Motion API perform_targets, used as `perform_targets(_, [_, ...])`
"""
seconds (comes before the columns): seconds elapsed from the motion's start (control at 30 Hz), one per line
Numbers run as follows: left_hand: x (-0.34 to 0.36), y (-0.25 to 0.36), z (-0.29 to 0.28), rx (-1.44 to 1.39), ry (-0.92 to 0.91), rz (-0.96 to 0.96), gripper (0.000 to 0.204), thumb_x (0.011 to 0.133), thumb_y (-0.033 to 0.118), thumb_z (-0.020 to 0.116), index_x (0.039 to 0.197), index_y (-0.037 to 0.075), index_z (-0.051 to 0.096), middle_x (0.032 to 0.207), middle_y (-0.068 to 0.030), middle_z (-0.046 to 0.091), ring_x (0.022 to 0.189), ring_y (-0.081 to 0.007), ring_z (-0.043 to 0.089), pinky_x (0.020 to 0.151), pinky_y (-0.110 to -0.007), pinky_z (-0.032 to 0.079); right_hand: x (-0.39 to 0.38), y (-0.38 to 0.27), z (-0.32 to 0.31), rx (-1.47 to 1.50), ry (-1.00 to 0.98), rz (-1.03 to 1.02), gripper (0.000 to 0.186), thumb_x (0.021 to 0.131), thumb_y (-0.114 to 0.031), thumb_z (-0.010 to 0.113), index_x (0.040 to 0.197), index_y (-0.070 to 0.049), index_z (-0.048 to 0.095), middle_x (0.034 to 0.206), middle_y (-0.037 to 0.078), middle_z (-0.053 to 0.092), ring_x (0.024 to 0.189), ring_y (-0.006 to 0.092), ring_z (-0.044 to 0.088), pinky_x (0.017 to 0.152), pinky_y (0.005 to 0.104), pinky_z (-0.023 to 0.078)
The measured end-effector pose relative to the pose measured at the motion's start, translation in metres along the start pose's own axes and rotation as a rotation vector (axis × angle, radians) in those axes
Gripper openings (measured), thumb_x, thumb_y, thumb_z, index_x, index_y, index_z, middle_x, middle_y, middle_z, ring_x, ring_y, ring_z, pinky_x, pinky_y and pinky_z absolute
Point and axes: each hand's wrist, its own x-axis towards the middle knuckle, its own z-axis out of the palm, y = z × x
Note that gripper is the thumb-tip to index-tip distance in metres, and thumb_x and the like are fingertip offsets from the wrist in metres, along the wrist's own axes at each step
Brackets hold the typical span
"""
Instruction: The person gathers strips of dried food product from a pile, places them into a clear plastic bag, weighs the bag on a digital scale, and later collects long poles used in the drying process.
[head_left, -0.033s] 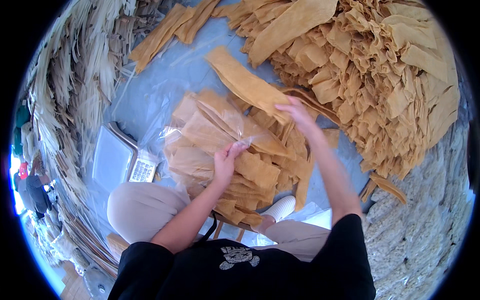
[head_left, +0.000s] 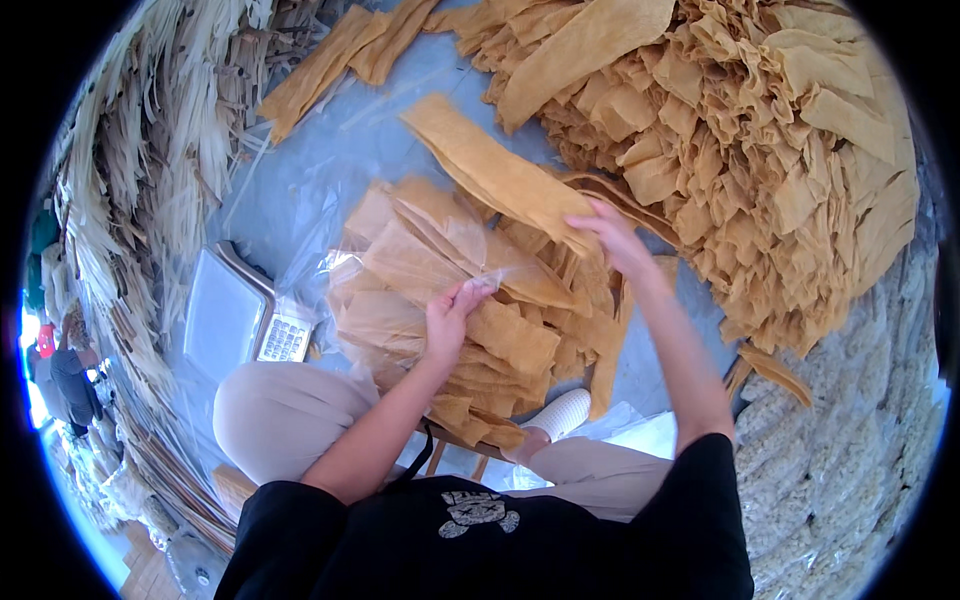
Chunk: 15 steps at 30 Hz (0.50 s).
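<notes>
My right hand (head_left: 617,240) pinches a yellow-brown strip (head_left: 500,176) extending leftward; my left hand (head_left: 449,314), nearer me, pinches clear plastic (head_left: 430,245).

Glossy plastic film (head_left: 410,235), matt strip (head_left: 500,180)

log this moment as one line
left hand: pinches clear plastic bag; right hand: holds golden-brown strip by near end; left side: keypad scale; upper right: heaped golden-brown strips

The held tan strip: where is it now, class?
In the head view, the tan strip is at upper centre, its lower end in the right hand, left of the large tan heap.
</notes>
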Motion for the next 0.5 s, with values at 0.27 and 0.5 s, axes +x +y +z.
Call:
perform_targets(0.27, [0.008,0.018,-0.005,-0.219,0.057,-0.280,0.026,0.090,0.014,0.044,0.104,-0.005,0.054,0.095,-0.0148,0.062,0.091,-0.0190,0.060,0.084,-0.027,0.046,-0.218,-0.026,-0.082,-0.080,0.127,0.308,0.044,0.064,-0.006,0.064,0.106,0.003,0.056,0.096,0.006,0.061,0.086,0.0128,0.056,0.078,0.0242,0.043])
perform_targets(0.5, [-0.011,0.026,0.006,0.290,-0.054,0.115,0.022,0.084,0.007,0.050,0.101,-0.005,0.058,0.095,-0.0152,0.063,0.093,-0.0231,0.060,0.082,-0.029,0.046,-0.284,-0.058,-0.033,-0.348,0.068,0.437,0.038,0.069,-0.006,0.062,0.105,0.003,0.056,0.092,0.004,0.061,0.081,0.0099,0.055,0.075,0.0231,0.043])
